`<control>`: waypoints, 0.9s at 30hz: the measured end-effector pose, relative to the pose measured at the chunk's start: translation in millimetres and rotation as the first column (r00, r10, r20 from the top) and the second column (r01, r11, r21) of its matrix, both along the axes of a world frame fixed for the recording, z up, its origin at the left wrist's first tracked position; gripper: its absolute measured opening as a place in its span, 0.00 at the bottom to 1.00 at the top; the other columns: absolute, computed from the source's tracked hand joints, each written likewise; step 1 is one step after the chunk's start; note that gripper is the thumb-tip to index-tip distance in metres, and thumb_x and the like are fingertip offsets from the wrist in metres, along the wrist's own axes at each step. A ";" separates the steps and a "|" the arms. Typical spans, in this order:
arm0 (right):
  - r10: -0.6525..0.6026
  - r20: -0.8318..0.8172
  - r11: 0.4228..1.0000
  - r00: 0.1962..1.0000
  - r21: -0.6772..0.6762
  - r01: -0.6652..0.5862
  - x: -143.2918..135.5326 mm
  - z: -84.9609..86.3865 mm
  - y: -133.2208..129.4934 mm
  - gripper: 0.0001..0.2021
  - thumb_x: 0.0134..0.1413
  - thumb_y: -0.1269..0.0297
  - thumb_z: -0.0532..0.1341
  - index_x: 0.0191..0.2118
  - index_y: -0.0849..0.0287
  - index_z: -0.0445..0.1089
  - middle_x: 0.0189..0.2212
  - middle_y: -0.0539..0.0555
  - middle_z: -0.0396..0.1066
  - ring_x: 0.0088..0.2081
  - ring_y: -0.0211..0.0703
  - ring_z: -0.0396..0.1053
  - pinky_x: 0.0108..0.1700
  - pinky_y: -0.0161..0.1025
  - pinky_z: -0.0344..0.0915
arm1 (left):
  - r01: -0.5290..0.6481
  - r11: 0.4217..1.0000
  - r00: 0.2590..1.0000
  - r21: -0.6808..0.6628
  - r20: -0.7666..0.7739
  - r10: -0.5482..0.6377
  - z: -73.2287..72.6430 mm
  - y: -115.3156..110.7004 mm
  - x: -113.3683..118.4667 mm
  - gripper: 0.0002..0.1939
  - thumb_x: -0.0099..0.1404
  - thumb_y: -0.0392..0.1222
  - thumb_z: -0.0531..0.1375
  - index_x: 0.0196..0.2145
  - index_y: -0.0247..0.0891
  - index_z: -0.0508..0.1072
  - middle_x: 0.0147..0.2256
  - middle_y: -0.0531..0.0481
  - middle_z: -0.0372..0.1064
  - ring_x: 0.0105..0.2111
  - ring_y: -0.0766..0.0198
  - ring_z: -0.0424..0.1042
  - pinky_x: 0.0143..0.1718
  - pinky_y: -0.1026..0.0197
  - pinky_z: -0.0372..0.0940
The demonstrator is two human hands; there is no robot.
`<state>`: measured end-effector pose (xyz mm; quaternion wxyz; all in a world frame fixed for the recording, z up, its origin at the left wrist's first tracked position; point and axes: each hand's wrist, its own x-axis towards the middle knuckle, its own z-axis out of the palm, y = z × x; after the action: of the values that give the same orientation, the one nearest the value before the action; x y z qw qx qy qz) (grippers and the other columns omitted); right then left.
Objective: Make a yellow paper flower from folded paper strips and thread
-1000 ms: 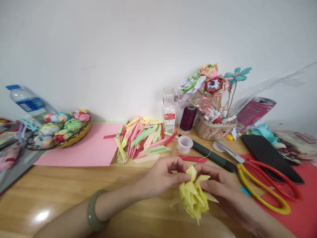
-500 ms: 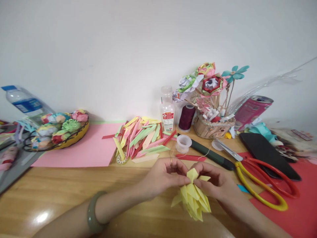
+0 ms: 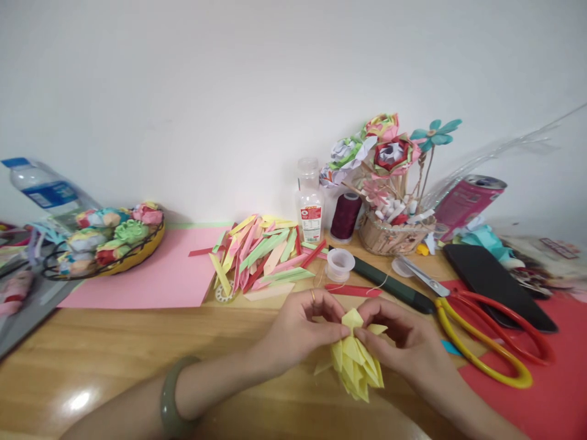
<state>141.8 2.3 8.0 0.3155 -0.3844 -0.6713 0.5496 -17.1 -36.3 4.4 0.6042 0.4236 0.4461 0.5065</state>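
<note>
Between my two hands is a yellow folded-paper flower, its pointed petals hanging downward over the wooden table. My left hand pinches its upper part between thumb and fingers. From the other side my right hand grips the same spot, the two thumbs nearly meeting. A thin thread runs near the fingers, over a red paper strip; whether it joins the flower I cannot tell. Just beyond the hands stands a small white plastic spool.
A pile of folded paper strips lies behind my left hand, beside pink paper. Scissors, a dark green pen-like tool and a black phone are at right. Behind stand a bottle, maroon thread and a flower basket.
Both hands and the yellow paper flower have shifted slightly left and up. The grip at the top of the flower stays the same.
</note>
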 end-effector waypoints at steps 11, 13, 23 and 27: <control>-0.016 0.207 0.952 0.978 0.301 -0.048 3.9 -2.5 -2.0 0.06 0.49 0.65 0.58 0.24 0.57 0.64 0.22 0.49 0.68 0.26 0.39 0.66 0.27 0.34 0.62 | -0.040 0.999 0.998 0.028 -0.053 0.041 1.5 -1.9 1.5 0.06 0.47 0.34 0.63 0.22 0.34 0.67 0.24 0.53 0.65 0.24 0.71 0.62 0.27 0.66 0.58; -0.031 0.204 0.905 0.978 0.422 -0.059 5.8 -2.9 -2.7 0.04 0.50 0.65 0.58 0.26 0.56 0.64 0.23 0.49 0.68 0.26 0.39 0.67 0.28 0.35 0.62 | -0.050 0.996 0.992 0.070 -0.114 0.058 2.3 -2.8 1.0 0.05 0.48 0.34 0.62 0.22 0.34 0.67 0.25 0.53 0.66 0.25 0.70 0.63 0.27 0.66 0.58; 0.032 0.244 0.622 0.969 0.754 -0.210 12.4 -7.4 -3.4 0.10 0.49 0.76 0.56 0.34 0.53 0.62 0.27 0.50 0.71 0.27 0.40 0.68 0.29 0.37 0.63 | -0.033 0.962 0.949 0.270 -0.293 0.115 5.6 -8.8 2.7 0.05 0.50 0.29 0.57 0.21 0.35 0.64 0.24 0.54 0.59 0.24 0.71 0.60 0.25 0.68 0.57; 0.028 0.253 0.530 0.967 0.816 -0.229 15.0 -6.1 -2.3 0.13 0.49 0.78 0.57 0.37 0.52 0.62 0.29 0.52 0.73 0.30 0.42 0.70 0.33 0.39 0.65 | 0.011 0.987 0.991 0.160 -0.131 0.011 9.2 -5.8 -1.2 0.03 0.52 0.34 0.58 0.28 0.35 0.66 0.28 0.53 0.61 0.26 0.70 0.62 0.27 0.67 0.58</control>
<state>156.7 0.0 1.9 0.3469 -0.1905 -0.9078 0.1387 -18.3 -42.2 13.6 0.5375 0.5033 0.4425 0.5119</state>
